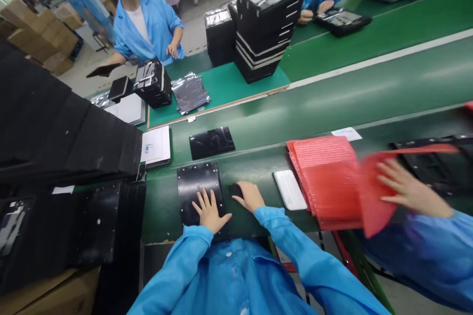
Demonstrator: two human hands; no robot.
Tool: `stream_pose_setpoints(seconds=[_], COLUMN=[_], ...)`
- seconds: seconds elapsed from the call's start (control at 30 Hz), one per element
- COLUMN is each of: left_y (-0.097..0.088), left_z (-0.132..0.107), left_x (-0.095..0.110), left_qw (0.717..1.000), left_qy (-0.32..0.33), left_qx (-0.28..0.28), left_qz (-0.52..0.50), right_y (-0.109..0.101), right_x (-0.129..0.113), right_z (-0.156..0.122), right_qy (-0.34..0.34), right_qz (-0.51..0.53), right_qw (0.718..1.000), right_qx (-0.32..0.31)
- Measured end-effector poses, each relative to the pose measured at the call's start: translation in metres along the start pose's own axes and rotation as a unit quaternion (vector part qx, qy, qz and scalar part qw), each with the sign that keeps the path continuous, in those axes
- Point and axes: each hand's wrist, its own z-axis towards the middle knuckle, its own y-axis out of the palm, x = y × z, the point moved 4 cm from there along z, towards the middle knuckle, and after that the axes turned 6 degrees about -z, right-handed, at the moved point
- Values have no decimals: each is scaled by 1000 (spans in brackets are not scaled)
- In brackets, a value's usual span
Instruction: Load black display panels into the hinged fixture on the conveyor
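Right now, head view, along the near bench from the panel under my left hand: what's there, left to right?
Panel with left hand on it → small black item → right hand holding it → white slab → red stack → co-worker's hand.

I see deep green on the desk (240,162), black with pale dots along the edges on the panel (195,179), black on the small piece (234,190). The pouches (325,177) are red, finely lined; the flat slab (290,190), white; my neighbour's sleeves (177,266), bright blue; the tall stack (264,29), black striped white.
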Motion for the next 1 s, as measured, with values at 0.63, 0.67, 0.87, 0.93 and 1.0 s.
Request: stream_pose_setpoints(seconds=[0.63,0.67,0.87,0.93,1.0], left_y=[-56,-58,-48,-47,-51], left_z=[-34,-33,-20,-17,-12], left_x=[-72,-87,-129,-147,-176], left_qw=[893,866,742,722,734], left_qy=[22,23,21,10,-23], left_qx=[103,111,89,69,63], left_qz=[-438,-488,-664,-689,-675], right_y=[-19,-9,19,20,18], right_x=[-51,-66,-98,-86,-78], right_z=[-20,-27,-10,1,12], right_qy=[-68,-65,232,340,366], right_qz=[-65,-48,396,548,607], right_qw=[992,991,887,764,705], right_qx=[-83,-104,-41,-10,-18])
